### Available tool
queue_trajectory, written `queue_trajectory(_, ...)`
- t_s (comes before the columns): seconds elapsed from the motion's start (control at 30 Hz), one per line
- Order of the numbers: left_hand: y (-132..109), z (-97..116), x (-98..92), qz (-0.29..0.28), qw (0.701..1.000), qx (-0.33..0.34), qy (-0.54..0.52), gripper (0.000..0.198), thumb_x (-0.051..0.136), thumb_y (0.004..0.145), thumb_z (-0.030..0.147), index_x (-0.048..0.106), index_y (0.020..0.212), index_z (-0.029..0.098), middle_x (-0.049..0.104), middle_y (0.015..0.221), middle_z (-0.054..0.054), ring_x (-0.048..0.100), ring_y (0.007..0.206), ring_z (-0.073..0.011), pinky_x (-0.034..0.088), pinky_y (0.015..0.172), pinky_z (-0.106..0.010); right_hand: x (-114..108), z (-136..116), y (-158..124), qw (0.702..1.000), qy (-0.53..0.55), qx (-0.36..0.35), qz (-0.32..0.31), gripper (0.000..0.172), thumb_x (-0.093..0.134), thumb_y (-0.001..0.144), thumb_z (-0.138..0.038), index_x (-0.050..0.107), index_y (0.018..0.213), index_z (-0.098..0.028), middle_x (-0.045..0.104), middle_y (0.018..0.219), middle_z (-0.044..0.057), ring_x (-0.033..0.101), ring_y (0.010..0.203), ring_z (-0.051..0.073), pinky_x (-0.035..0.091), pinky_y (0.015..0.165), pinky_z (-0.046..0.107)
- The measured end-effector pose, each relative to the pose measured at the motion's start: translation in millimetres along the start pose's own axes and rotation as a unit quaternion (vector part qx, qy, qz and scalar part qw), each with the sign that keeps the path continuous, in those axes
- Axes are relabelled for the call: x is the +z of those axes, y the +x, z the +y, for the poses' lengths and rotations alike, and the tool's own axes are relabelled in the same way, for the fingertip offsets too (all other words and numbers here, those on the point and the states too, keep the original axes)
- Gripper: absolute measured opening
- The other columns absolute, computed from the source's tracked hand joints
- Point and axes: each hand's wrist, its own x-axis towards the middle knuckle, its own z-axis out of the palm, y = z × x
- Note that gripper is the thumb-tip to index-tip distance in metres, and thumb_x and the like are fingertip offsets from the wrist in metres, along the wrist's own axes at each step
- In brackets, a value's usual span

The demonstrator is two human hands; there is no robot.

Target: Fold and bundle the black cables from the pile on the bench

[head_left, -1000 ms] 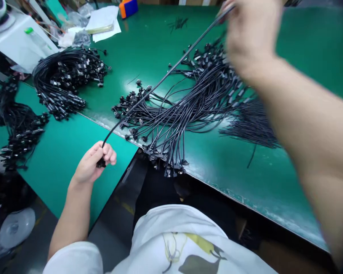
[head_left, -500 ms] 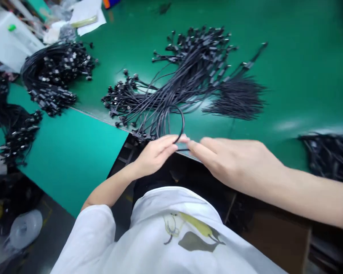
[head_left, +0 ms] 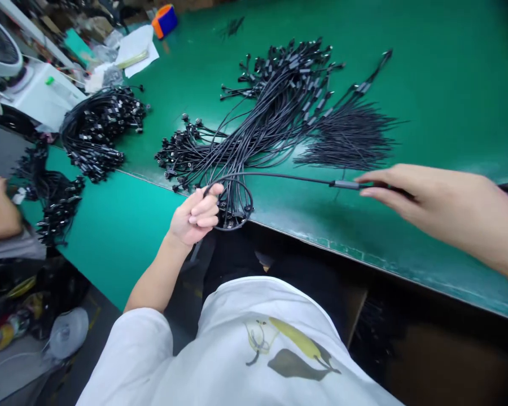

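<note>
A black cable (head_left: 288, 176) stretches between my two hands above the front edge of the green table. My left hand (head_left: 197, 217) is closed on its looped part, and the coil hangs beside the fingers. At the other end, my right hand (head_left: 423, 194) pinches the cable close to a grey sleeve (head_left: 346, 184). Behind the cable lies a large heap of black cables (head_left: 258, 124) with small connectors at their ends. To its right is a pile of thin black ties (head_left: 347, 138).
Another cable bundle (head_left: 104, 127) rests at the left, with a further bundle (head_left: 59, 197) nearer another person's arm (head_left: 4, 211). An orange and blue roll (head_left: 165, 21) and papers (head_left: 138, 51) are at the back left. A white fan (head_left: 0, 45) stands beyond.
My hands were close together at the table edge. Now the right hand has moved far right, drawing the cable out straight, while the left hand has shifted left holding the loop.
</note>
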Motion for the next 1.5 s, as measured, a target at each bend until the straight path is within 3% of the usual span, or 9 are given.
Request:
queue_trajectory(0.27, 11, 5, 8.9, 0.037, 0.999, 0.016, 0.019, 0.030, 0.054, 0.088, 0.019, 0.066, 0.116, 0.019, 0.045, 0.073, 0.001, 0.039, 0.053, -0.0053, 0.042, 0.051, -0.015, 7, -5, -25, 0.998, -0.046, 0.007, 0.041, 0.054, 0.028, 0.098, -0.059, 0.071, 0.108, -0.029, 0.070, 0.085, 0.008, 0.060, 0.067, 0.017, 0.032, 0.050, 0.033)
queue_trajectory(0.47, 25, -6, 21.0, 0.076, 0.996, 0.049, 0.025, 0.027, 0.045, 0.097, 0.034, 0.063, 0.115, 0.023, 0.050, 0.069, 0.003, 0.052, 0.060, -0.0073, 0.048, 0.062, -0.018, -3, -34, -19, 0.986, -0.071, -0.133, 0.074, 0.029, 0.042, 0.099, -0.033, 0.069, 0.095, -0.023, 0.064, 0.069, 0.004, 0.056, 0.060, 0.017, 0.033, 0.052, 0.030)
queue_trajectory(0.67, 25, -38, 48.4, -0.080, 0.971, 0.104, 0.198, 0.031, 0.054, 0.094, 0.047, 0.064, 0.107, 0.021, 0.069, 0.108, -0.007, 0.064, 0.107, -0.0196, 0.047, 0.099, -0.034, 16, -84, 4, 0.965, 0.046, -0.259, -0.011, 0.032, 0.040, 0.100, -0.022, 0.065, 0.081, -0.019, 0.062, 0.067, 0.002, 0.052, 0.059, 0.014, 0.035, 0.063, 0.028)
queue_trajectory(0.77, 18, -48, 53.0, -0.176, 0.931, 0.077, 0.310, 0.033, 0.052, 0.095, 0.048, 0.065, 0.100, 0.018, 0.068, 0.086, -0.005, 0.063, 0.086, -0.0172, 0.047, 0.088, -0.031, 10, -91, 25, 0.969, 0.141, -0.203, -0.014, 0.032, 0.040, 0.102, -0.029, 0.066, 0.085, -0.020, 0.065, 0.075, 0.002, 0.055, 0.066, 0.013, 0.035, 0.065, 0.026)
queue_trajectory(0.87, 17, -51, 51.9, -0.206, 0.946, 0.047, 0.244, 0.036, 0.052, 0.094, 0.051, 0.062, 0.095, 0.017, 0.051, 0.062, 0.002, 0.046, 0.058, -0.0116, 0.041, 0.063, -0.028, 9, -88, 37, 0.955, 0.276, -0.108, 0.016, 0.026, 0.047, 0.099, -0.039, 0.065, 0.093, -0.020, 0.066, 0.084, 0.004, 0.058, 0.075, 0.014, 0.041, 0.070, 0.025)
queue_trajectory(1.0, 24, -53, 58.8, -0.150, 0.986, 0.050, 0.058, 0.033, 0.059, 0.091, 0.050, 0.057, 0.087, 0.018, 0.046, 0.062, 0.003, 0.041, 0.053, -0.0093, 0.035, 0.054, -0.025, 43, -98, 34, 0.860, 0.489, 0.088, 0.115, 0.039, 0.057, 0.090, -0.057, 0.061, 0.099, -0.019, 0.063, 0.093, 0.007, 0.059, 0.091, 0.018, 0.047, 0.083, 0.032)
queue_trajectory(1.2, 28, -85, 71.8, -0.147, 0.987, -0.009, 0.057, 0.054, 0.054, 0.084, 0.070, 0.047, 0.065, 0.019, 0.051, 0.064, -0.001, 0.059, 0.071, -0.0182, 0.048, 0.084, -0.039, 85, -129, 26, 0.586, 0.745, 0.296, 0.117, 0.050, 0.056, 0.087, -0.065, 0.041, 0.073, -0.020, 0.023, 0.058, -0.008, 0.020, 0.046, 0.005, 0.020, 0.043, 0.019)
queue_trajectory(1.3, 22, -101, 71.3, -0.117, 0.991, -0.023, 0.062, 0.057, 0.050, 0.084, 0.073, 0.042, 0.064, 0.021, 0.041, 0.059, 0.002, 0.051, 0.063, -0.0155, 0.048, 0.082, -0.040, 81, -134, 26, 0.563, 0.760, 0.298, 0.133, 0.049, 0.058, 0.085, -0.065, 0.043, 0.073, -0.020, 0.020, 0.059, -0.008, 0.018, 0.047, 0.005, 0.019, 0.043, 0.019)
queue_trajectory(1.5, 25, -101, 61.6, -0.128, 0.976, 0.024, 0.176, 0.052, 0.066, 0.075, 0.068, 0.046, 0.074, 0.020, 0.044, 0.069, 0.003, 0.044, 0.066, -0.0123, 0.048, 0.075, -0.034, 69, -148, 17, 0.602, 0.750, 0.212, 0.170, 0.053, 0.056, 0.084, -0.070, 0.042, 0.073, -0.020, 0.057, 0.103, 0.008, 0.055, 0.081, 0.014, 0.050, 0.068, 0.029)
